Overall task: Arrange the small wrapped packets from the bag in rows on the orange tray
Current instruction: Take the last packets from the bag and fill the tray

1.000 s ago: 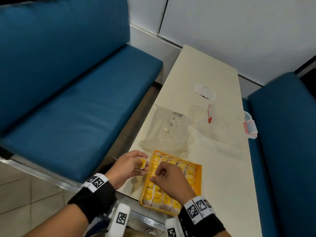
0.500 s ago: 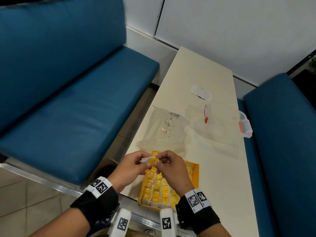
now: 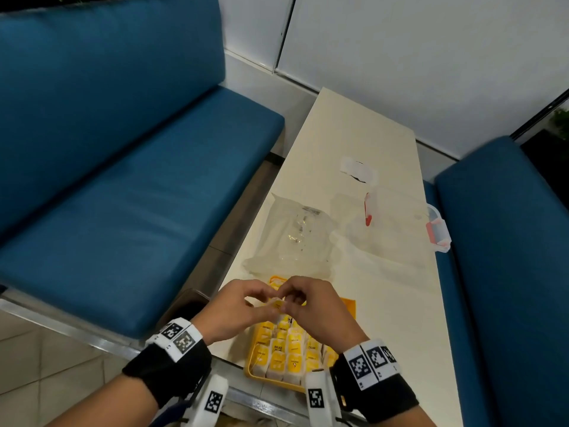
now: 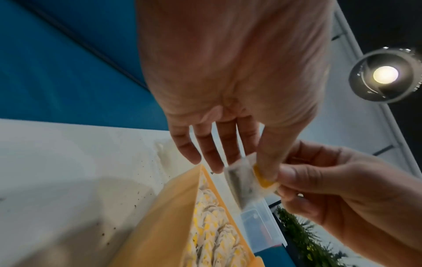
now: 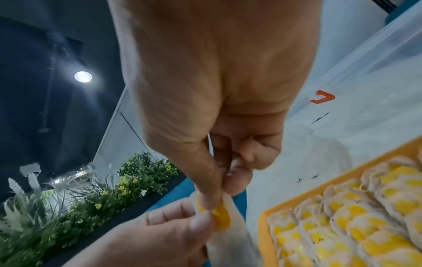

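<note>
Both hands meet above the far half of the orange tray [image 3: 349, 306], pinching one small white-and-yellow wrapped packet [image 3: 276, 302] between them. My left hand [image 3: 237, 306] pinches it with thumb and forefinger, its other fingers straight. My right hand [image 3: 308, 303] pinches the packet's other end, its remaining fingers curled. The same packet [image 4: 245, 180] shows in the left wrist view, and the packet [image 5: 220, 216] in the right wrist view. The tray [image 5: 265, 234] holds several packets [image 3: 286, 352] laid in rows. A crumpled clear bag [image 3: 295, 238] lies just beyond the tray.
The tray sits near the front edge of a narrow cream table [image 3: 354, 134]. A clear plastic box with red latches [image 3: 400, 223] stands at the table's right side. Blue benches [image 3: 129, 186] flank the table on both sides. A white scrap [image 3: 358, 169] lies farther back.
A second ago my left hand alone held the packet beside the tray while my right hand touched the rows. My right hand rose, and both hands now pinch the packet above the tray.
</note>
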Available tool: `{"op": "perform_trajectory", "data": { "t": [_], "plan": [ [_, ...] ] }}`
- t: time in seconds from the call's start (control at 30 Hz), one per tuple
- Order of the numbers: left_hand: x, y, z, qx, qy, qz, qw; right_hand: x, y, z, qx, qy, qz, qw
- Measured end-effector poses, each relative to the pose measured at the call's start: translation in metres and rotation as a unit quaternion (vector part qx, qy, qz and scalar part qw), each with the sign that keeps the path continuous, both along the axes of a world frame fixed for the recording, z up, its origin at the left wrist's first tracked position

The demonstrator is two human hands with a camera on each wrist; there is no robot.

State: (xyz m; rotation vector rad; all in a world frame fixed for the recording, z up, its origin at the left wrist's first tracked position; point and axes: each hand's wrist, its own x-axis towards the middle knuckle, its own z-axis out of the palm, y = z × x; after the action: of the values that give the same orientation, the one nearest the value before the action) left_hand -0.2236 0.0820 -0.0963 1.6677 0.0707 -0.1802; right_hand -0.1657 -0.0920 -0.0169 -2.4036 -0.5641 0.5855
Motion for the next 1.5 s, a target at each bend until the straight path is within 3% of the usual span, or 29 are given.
{"op": "perform_trajectory", "data": {
  "t": [0.13, 0.33, 0.57, 0.77, 0.93, 1.3, 1.4, 1.5],
  "plan": [
    [0.004, -0.010, 0.002, 0.030, -0.020, 0.026, 0.999, -0.001, -0.004, -0.006, 0.042, 0.019, -0.063, 0.997],
    [0.002, -0.019, -0.002, 0.084, -0.005, 0.016, 0.996, -0.005, -0.021, -0.016, 0.063, 0.111, -0.110, 0.986],
    [0.001, -0.015, -0.012, 0.212, 0.074, -0.029, 0.974, -0.014, -0.036, -0.042, -0.044, 0.239, -0.038, 0.969],
    [0.002, -0.014, -0.013, 0.180, 0.092, -0.026, 0.979, -0.020, -0.032, -0.065, -0.101, 0.309, -0.053, 0.944],
    [0.002, -0.013, -0.016, 0.169, 0.093, -0.024, 0.981, -0.027, -0.029, -0.072, -0.124, 0.265, -0.062, 0.954],
    [0.005, -0.014, -0.022, 0.122, 0.089, -0.017, 0.988, -0.037, -0.029, -0.078, -0.185, 0.058, 0.010, 0.981],
    [0.005, -0.014, -0.023, 0.120, 0.084, 0.000, 0.989, -0.034, -0.032, -0.072, -0.156, 0.063, -0.032, 0.985],
    [0.005, -0.010, -0.024, 0.113, 0.099, 0.026, 0.988, -0.022, -0.053, -0.056, -0.127, -0.014, -0.127, 0.984]
  ]
}}
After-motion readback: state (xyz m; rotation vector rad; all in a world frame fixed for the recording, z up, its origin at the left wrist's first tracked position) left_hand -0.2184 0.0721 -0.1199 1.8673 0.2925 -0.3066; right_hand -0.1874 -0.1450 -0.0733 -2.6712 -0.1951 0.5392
